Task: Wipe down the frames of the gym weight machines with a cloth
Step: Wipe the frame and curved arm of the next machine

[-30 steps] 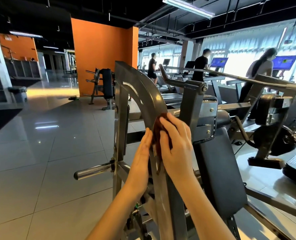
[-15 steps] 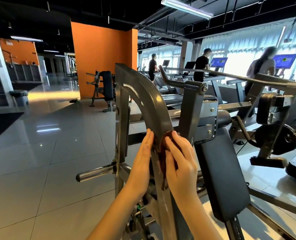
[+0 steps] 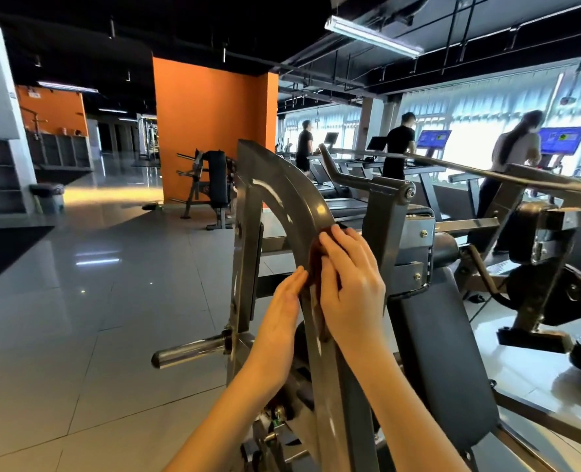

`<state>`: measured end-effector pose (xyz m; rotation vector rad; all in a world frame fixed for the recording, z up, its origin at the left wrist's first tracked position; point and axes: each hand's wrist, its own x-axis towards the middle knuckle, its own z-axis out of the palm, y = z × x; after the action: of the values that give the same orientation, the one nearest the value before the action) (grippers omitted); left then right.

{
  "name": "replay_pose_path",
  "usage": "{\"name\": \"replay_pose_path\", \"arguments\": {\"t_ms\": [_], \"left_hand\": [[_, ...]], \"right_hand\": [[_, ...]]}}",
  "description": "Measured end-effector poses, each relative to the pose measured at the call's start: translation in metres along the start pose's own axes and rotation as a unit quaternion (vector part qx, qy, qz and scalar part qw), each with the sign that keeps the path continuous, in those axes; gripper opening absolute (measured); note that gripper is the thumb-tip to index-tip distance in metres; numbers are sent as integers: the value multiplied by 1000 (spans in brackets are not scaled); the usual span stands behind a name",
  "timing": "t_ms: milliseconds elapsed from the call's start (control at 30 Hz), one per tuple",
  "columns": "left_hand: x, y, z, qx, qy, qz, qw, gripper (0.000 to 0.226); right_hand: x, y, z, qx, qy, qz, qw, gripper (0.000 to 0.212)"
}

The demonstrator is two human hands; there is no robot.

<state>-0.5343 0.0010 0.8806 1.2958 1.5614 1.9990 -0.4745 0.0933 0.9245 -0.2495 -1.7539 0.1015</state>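
The right hand (image 3: 350, 284) curls its grip on the limp-looking brown cloth (image 3: 314, 264) against the slick, rigid curved grey steel frame (image 3: 292, 199); the left hand (image 3: 279, 321) lies flat-fingered.

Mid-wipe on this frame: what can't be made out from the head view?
All head view:
1. Cloth: mostly under the right hand; only a brown edge shows, size and folds unknown.
2. Frame beneath the hands: covered, so dirt there can't be judged.
3. Frame base: cut off by the bottom edge.
4. Left hand palm: faces the frame, contact hidden.
5. Treadmill screens: too small to read.
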Motion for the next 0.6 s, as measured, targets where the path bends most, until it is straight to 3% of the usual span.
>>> {"name": "replay_pose_path", "arguments": {"t_ms": [100, 167, 267, 400, 467, 600], "left_hand": [[25, 12, -12, 29, 17, 44, 998, 46], [49, 21, -16, 72, 22, 68, 995, 68], [77, 28, -19, 46, 25, 70, 996, 86], [84, 23, -17, 9, 8, 73, 997, 78], [86, 18, -19, 7, 12, 60, 998, 78], [90, 16, -23, 16, 14, 58, 998, 64]], "right_hand": [[68, -3, 16, 16, -74, 5, 997, 32], [100, -2, 22, 37, -133, 26, 990, 28], [80, -2, 13, 33, -121, 25, 992, 30], [44, 0, 1, 27, -67, 19, 997, 38], [73, 2, 11, 34, -93, 34, 994, 30], [139, -1, 38, 30, -222, 86, 971, 26]]}}
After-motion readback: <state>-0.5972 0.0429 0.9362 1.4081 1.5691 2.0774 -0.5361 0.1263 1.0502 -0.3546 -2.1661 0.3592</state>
